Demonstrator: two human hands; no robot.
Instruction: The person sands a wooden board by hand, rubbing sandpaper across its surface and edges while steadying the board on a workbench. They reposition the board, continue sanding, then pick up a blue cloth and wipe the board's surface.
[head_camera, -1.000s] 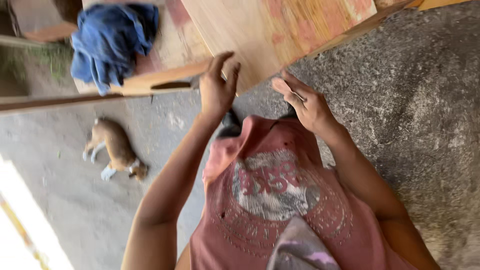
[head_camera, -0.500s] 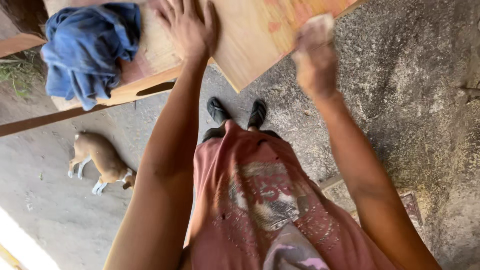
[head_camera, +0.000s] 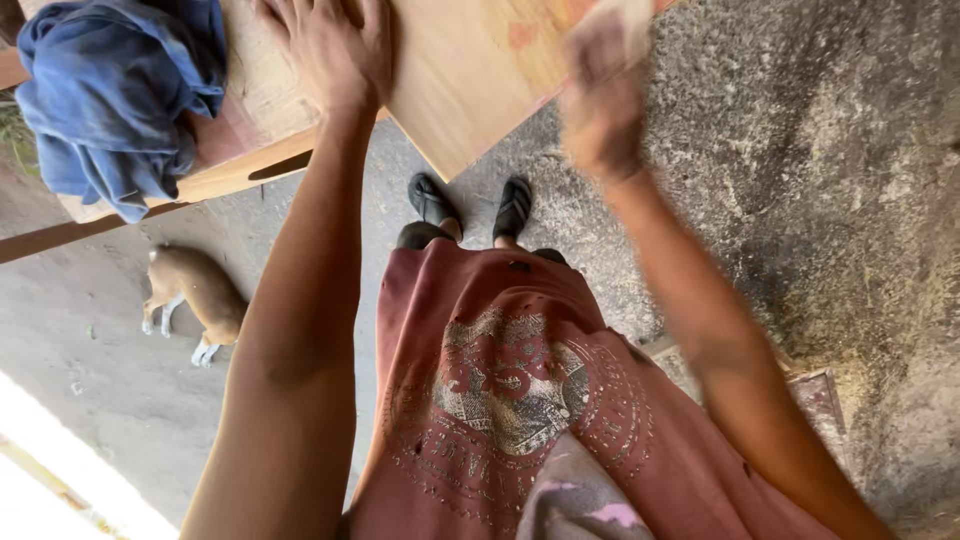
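While left hand (head_camera: 335, 55) presses the wooden board (head_camera: 470, 70), right hand (head_camera: 603, 110) rubs its edge.

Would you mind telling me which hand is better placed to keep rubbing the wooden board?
Probably the right hand: it is raised at the wooden board's edge, blurred, gripping something pale, likely a pad. The left hand lies flat on the board beside the blue cloth, steadying it.

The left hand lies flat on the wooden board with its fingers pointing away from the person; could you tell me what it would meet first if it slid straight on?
Only more board: ahead of the left hand bare wood reaches the picture's top edge.
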